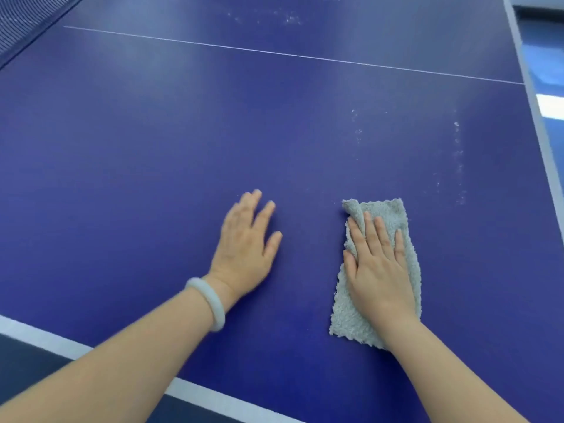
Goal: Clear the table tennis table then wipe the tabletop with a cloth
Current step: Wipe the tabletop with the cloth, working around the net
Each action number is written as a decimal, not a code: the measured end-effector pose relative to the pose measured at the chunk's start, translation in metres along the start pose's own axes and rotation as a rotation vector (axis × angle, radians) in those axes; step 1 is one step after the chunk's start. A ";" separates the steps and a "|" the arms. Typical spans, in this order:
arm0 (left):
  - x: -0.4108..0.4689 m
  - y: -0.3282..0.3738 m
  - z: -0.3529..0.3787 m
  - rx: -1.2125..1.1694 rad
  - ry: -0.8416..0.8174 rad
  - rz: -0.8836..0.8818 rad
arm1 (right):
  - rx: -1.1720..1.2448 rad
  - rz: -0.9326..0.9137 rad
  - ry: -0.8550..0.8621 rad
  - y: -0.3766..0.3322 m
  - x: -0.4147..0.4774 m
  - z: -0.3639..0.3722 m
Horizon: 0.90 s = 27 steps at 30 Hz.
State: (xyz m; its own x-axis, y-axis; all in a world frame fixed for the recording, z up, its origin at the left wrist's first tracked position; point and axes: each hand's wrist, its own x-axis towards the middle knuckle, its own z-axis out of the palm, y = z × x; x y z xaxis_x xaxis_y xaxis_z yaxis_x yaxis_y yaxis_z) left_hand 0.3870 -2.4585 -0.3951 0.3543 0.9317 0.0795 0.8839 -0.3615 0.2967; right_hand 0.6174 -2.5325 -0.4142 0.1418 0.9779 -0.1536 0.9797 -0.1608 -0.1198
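Your left hand (244,248) lies flat on the blue surface (137,163), fingers straight and spread, holding nothing; lean on it as a brace. Just to its right, near the front edge, your right hand (378,270) presses the grey cloth (351,322) down with straight fingers. Push with an even palm toward the pale smudges (457,154) beyond, overlapping your strokes.

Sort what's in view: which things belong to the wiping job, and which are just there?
In the job: cloth pressed flat under the right hand; tabletop; whitish marks.
Just there: net; bracelet; left hand, resting flat.
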 end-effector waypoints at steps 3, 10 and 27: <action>0.038 -0.051 -0.003 0.211 -0.136 -0.224 | 0.002 0.022 0.002 -0.002 -0.004 -0.002; 0.044 -0.081 0.010 0.291 -0.157 -0.269 | -0.005 -0.282 0.045 -0.072 -0.034 0.018; 0.045 -0.082 0.005 0.286 -0.142 -0.251 | 0.000 -0.254 0.055 -0.115 0.092 0.005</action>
State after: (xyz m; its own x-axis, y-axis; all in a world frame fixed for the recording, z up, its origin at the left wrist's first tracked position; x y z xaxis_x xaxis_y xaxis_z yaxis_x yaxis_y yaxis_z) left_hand 0.3321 -2.3874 -0.4205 0.1379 0.9854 -0.0995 0.9904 -0.1374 0.0120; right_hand 0.5175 -2.4249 -0.4191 -0.1009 0.9927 -0.0654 0.9849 0.0904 -0.1474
